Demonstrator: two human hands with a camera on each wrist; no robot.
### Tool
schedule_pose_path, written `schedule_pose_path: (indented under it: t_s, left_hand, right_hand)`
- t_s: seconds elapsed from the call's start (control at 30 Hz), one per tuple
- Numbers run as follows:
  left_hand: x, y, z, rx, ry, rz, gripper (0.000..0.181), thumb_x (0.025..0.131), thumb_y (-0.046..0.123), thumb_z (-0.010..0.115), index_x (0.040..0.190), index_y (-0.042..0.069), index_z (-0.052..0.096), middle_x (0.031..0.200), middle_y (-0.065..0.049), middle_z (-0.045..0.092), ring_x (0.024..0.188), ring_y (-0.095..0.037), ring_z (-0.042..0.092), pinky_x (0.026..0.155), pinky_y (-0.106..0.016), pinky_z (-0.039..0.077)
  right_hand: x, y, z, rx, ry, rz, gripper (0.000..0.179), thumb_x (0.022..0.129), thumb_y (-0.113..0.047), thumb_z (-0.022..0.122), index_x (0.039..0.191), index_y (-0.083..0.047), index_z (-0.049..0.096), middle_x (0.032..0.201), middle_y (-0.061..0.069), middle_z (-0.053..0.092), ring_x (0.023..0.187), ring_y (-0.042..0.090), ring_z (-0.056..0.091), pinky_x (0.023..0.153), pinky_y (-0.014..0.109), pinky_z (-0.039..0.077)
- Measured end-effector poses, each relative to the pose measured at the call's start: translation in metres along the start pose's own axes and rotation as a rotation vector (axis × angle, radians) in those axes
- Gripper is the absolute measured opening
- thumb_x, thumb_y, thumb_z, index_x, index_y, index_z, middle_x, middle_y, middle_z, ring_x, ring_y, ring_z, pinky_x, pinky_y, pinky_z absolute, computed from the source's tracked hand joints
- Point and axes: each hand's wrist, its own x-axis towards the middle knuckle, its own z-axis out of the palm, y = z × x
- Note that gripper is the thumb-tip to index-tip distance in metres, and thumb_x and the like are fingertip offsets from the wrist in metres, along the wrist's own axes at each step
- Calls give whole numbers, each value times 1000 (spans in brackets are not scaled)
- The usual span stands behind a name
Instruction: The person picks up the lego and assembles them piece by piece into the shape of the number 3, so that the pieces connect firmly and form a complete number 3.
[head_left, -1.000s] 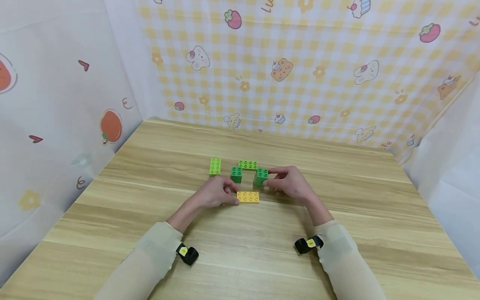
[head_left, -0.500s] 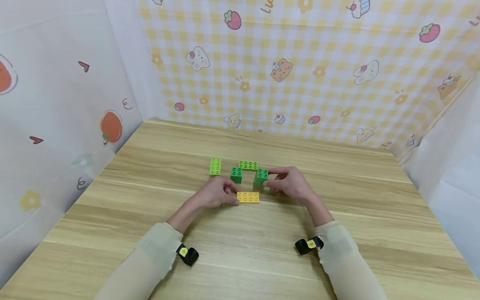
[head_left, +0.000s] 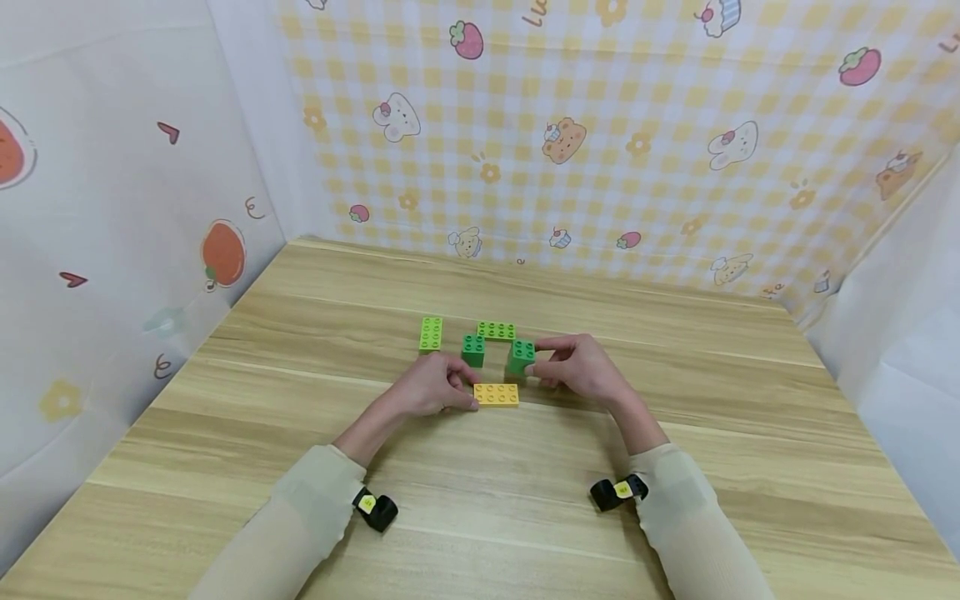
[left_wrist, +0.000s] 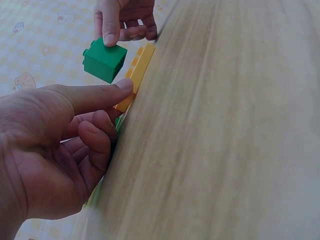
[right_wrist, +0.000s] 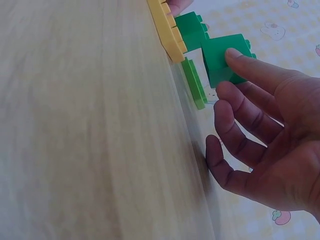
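Note:
Flat on the table lies a yellow toy brick (head_left: 497,395), two studs by several. My left hand (head_left: 431,383) pinches its left end between thumb and fingers. A green square toy brick (head_left: 520,362) is held by my right hand (head_left: 588,367), thumb on the near side; both wrist views show this green brick (left_wrist: 105,61) raised off the table. In the right wrist view the thumb lies across the green brick (right_wrist: 220,55), while the other fingers curl below. A second green square brick (head_left: 472,353) stands on the table just behind the yellow one.
Behind the green bricks lies a lime-green flat brick (head_left: 496,331), placed crosswise. Another lime brick (head_left: 430,333) lies lengthwise to the left, just beyond my left hand. The wooden table (head_left: 480,517) ends at a checked cloth (head_left: 637,183) at the back.
The green brick in my right hand has shifted very slightly to the left and nearer. My left hand and the other bricks have not moved.

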Motion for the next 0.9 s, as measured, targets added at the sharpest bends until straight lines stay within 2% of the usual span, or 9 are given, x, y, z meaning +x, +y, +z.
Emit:
schedule_pose_path:
  t_s: [0.5,0.9]
  left_hand:
    - [0,0,0,-19,7,-8,32,84,8,88,114,4,76,74,-2,63,56,-11,53,53,-23,42]
    - [-1,0,0,-3,13,4,32,85,10,88,114,4,76,73,-2,63,55,-11,54,52,-24,42]
  right_hand:
    - [-1,0,1,-1,-38,-29,54,91,-26,85,137,-3,69,84,10,75,74,19,68,72,31,55]
    - [-2,-1,1,-24,-66,-49,53,92,-26,84,138,-4,69,84,10,74,75,21,67,71,30,52]
